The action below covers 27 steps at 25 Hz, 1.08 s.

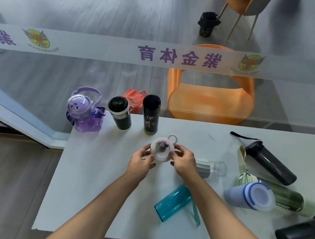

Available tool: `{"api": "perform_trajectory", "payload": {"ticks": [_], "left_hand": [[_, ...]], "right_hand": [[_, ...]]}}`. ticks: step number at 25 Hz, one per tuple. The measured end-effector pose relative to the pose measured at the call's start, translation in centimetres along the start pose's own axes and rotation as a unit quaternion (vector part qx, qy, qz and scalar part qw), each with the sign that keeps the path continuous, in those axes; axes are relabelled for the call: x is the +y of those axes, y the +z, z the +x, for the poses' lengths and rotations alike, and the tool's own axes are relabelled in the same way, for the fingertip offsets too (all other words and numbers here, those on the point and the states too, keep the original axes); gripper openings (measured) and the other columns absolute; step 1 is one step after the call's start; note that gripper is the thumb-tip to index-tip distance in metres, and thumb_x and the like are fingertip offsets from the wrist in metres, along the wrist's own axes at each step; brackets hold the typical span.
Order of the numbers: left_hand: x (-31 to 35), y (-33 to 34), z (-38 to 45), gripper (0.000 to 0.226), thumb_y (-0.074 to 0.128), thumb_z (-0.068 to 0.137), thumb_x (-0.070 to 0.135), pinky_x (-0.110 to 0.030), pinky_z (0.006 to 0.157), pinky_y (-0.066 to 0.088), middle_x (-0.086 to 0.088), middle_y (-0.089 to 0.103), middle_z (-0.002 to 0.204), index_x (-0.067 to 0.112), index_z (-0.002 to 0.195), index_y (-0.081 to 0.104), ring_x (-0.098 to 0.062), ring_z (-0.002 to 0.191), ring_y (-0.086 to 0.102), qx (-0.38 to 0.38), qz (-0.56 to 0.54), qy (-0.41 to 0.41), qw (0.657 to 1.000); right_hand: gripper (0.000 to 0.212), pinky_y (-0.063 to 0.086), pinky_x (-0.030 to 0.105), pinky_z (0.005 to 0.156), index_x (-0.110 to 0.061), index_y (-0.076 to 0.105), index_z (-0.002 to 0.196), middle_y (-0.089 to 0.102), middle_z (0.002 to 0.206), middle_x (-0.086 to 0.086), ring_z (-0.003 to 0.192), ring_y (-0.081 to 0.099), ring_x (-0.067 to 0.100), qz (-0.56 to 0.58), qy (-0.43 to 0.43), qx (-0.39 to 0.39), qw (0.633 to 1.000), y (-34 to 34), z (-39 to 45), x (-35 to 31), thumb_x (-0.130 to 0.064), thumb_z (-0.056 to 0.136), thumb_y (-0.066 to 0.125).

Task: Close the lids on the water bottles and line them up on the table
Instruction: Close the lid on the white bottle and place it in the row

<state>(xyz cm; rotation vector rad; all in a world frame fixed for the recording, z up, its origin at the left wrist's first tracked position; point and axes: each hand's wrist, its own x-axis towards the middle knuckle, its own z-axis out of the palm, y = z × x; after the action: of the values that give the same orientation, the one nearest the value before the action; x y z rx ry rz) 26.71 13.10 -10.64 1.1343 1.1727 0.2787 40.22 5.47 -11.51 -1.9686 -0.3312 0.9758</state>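
Note:
Both my hands hold a white bottle (161,150) with a round white lid, a loop handle and a small grey figure on top, above the middle of the white table (92,180). My left hand (142,162) grips its left side and my right hand (183,162) its right side. Three bottles stand upright along the far edge: a purple cat-face bottle (84,111), a black thermos with a silver ring (120,112) and a tall black bottle (151,113). A teal bottle (172,202) lies on its side under my right forearm.
Several bottles lie at the right: a clear and grey one (210,168), a dark smoky one with a strap (268,162), a green one (284,198), a pale blue cup (249,195) and a black one (302,234). An orange chair (210,103) stands behind glass.

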Motion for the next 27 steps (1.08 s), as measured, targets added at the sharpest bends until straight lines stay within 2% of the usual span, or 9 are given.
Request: {"api": "perform_trajectory", "payload": {"ticks": [3,6,10,14,19,22,24,27], "left_hand": [[2.0,2.6,2.3,0.050,0.059,0.096,0.017,-0.039,0.094,0.056,-0.008,0.059,0.131,0.018,0.144,0.046,-0.025,0.114,0.062,-0.008,-0.002,-0.001,1.000],[3.7,5.5,4.5,0.050,0.057,0.095,0.013,-0.038,0.092,0.057,-0.011,0.057,0.130,0.017,0.143,0.044,-0.025,0.113,0.061,-0.001,-0.013,-0.015,1.000],[5.1,7.9,7.1,0.046,0.055,0.095,0.012,-0.036,0.089,0.058,-0.012,0.060,0.127,0.018,0.140,0.049,-0.024,0.112,0.063,0.017,-0.014,-0.010,1.000],[5.8,8.8,8.5,0.042,0.049,0.092,0.005,-0.033,0.086,0.058,-0.012,0.061,0.124,0.032,0.123,0.057,-0.021,0.108,0.064,0.017,-0.006,0.000,1.000],[6.1,9.4,9.4,0.041,0.054,0.089,0.009,-0.026,0.077,0.058,-0.007,0.064,0.118,0.047,0.101,0.061,-0.016,0.101,0.067,0.013,-0.010,-0.007,1.000],[5.9,9.4,9.7,0.038,0.056,0.086,0.011,-0.029,0.080,0.058,-0.005,0.066,0.112,0.045,0.103,0.061,-0.013,0.093,0.067,0.007,-0.010,-0.014,1.000],[5.8,9.5,9.8,0.039,0.057,0.087,0.011,-0.033,0.086,0.057,-0.006,0.065,0.116,0.040,0.114,0.060,-0.015,0.096,0.065,0.005,-0.007,-0.010,1.000],[5.9,9.6,9.7,0.041,0.056,0.090,0.009,-0.031,0.084,0.056,-0.005,0.063,0.126,0.032,0.125,0.057,-0.013,0.100,0.066,0.004,-0.021,-0.004,1.000]], "right_hand": [[0.019,0.058,0.045,0.093,-0.021,0.065,0.114,0.069,0.104,0.002,0.096,0.068,0.024,0.010,-0.009,-0.002,1.000,-2.6,3.1,-1.2,-0.020,0.096,0.062],[0.010,0.057,0.049,0.092,-0.024,0.063,0.105,0.070,0.101,0.002,0.096,0.069,0.026,0.004,-0.008,0.001,1.000,-5.0,6.5,-2.2,-0.024,0.094,0.063],[0.010,0.058,0.050,0.090,-0.026,0.063,0.103,0.069,0.100,0.001,0.097,0.068,0.024,-0.002,-0.002,-0.014,1.000,-6.3,10.3,-3.3,-0.026,0.093,0.065],[0.020,0.058,0.050,0.089,-0.020,0.066,0.110,0.071,0.105,0.005,0.098,0.069,0.025,-0.018,-0.013,-0.026,0.999,-6.8,12.3,-3.9,-0.026,0.092,0.064],[0.022,0.057,0.049,0.090,-0.019,0.065,0.112,0.069,0.099,0.002,0.096,0.068,0.024,-0.032,-0.013,-0.028,0.999,-7.3,13.0,-4.1,-0.025,0.091,0.063],[0.021,0.058,0.048,0.089,-0.020,0.064,0.112,0.068,0.096,0.001,0.092,0.068,0.023,-0.046,-0.019,-0.024,0.998,-7.3,13.0,-4.1,-0.026,0.092,0.063],[0.021,0.057,0.047,0.090,-0.021,0.063,0.113,0.068,0.097,0.001,0.093,0.068,0.023,-0.049,-0.018,-0.025,0.998,-7.4,12.9,-4.0,-0.027,0.093,0.063],[0.020,0.057,0.047,0.091,-0.021,0.062,0.112,0.069,0.101,0.002,0.095,0.069,0.025,-0.051,-0.016,-0.029,0.998,-7.5,12.8,-4.0,-0.029,0.094,0.063]]}}
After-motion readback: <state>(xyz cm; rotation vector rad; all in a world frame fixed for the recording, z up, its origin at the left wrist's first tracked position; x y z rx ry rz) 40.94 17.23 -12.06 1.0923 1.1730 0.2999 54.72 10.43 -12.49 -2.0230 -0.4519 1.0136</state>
